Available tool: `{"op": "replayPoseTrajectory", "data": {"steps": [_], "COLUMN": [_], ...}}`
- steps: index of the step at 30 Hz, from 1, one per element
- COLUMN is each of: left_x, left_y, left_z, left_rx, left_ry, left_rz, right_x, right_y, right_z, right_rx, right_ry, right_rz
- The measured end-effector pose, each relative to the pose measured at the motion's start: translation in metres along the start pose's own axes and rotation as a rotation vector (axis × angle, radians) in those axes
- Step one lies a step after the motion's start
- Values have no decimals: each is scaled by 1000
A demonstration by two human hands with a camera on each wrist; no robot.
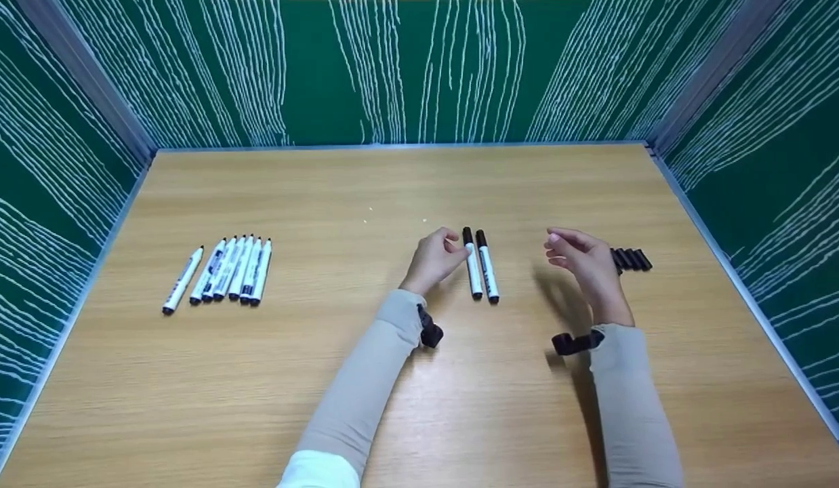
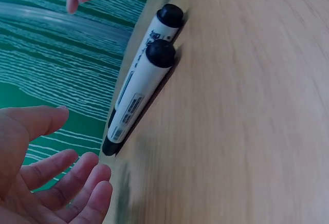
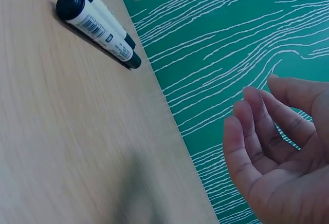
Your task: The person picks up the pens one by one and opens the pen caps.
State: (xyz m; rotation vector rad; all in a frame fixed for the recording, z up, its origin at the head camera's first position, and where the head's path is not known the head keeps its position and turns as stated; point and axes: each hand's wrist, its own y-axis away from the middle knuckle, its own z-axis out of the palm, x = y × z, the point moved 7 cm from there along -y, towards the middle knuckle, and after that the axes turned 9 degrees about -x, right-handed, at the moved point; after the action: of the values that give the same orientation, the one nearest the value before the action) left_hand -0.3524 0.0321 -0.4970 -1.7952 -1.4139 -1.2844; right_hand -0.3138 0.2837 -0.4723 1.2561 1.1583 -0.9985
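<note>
Two capped white markers with black caps lie side by side on the table: the left marker (image 1: 473, 271) and the right marker (image 1: 488, 268). Just left of them is my left hand (image 1: 433, 261), fingers loosely bent and nothing in them; the left wrist view shows its palm beside the nearer marker (image 2: 136, 93). My right hand (image 1: 585, 264) is raised over the table, right of the pair, also holding nothing. Its loosely bent fingers (image 3: 252, 131) appear in the right wrist view. Partly hidden behind that hand lies a row of black caps (image 1: 633, 259).
At the left, several uncapped white markers (image 1: 233, 271) lie in a close row, with a single uncapped marker (image 1: 183, 279) apart from them. Green panels with white lines (image 1: 419, 74) stand along the back and sides of the wooden table (image 1: 365, 393).
</note>
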Motion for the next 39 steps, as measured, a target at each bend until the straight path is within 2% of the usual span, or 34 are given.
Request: {"op": "replayPoseTrajectory", "data": {"steps": [9,16,21,29,34,39], "left_x": [-3,-3,-4,-5,-3,-1], "left_y": [-6,-8,-8,-8,-9,-10], "left_z": [12,13,13,14,16,15], "left_rx": [0,30,47,54,36,2], "left_ry": [-71,-146,-166,-132,-98,-139], "left_rz": [-63,-93,-121,-143,-160,-170], "right_x": [2,1,2,4,4,3], "right_y": [-3,-4,-5,-6,-5,-3], "right_z": [2,5,4,2,2,2], "right_rx": [-7,-26,-22,-31,-37,-42], "right_ry": [-33,-84,-65,-43,-21,-14], "right_rz": [-20,-49,-24,6,6,-3]}}
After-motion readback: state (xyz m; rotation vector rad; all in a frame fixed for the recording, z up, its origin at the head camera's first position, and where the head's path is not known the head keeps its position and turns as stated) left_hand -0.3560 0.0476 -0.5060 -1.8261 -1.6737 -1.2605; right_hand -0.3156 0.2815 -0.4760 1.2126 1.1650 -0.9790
